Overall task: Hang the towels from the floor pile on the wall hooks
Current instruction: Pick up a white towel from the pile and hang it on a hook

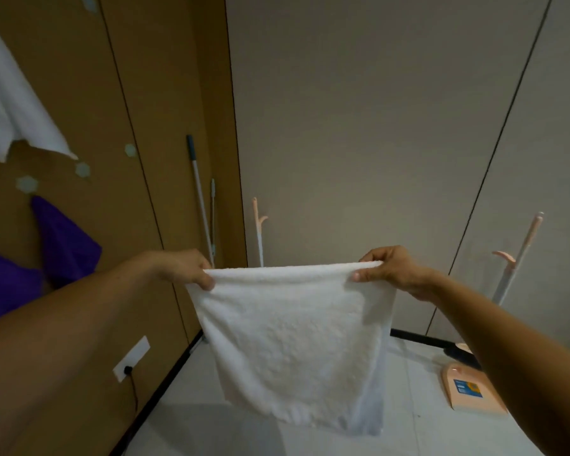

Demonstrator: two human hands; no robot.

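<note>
A white towel [293, 340] is held spread in mid-air, its top edge pinched by the left hand [186, 269] and right hand [387, 269]. Being soft and light, it is best gripped at one corner for a hook [82, 169].

Left hand [186, 269] and right hand [389, 271] pinch a white towel [293, 340] stretched between them.

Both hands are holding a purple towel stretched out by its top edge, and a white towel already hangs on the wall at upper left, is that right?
Not quite: the head view shows the left hand and right hand holding a white towel. Purple towels hang on the wall.
</note>
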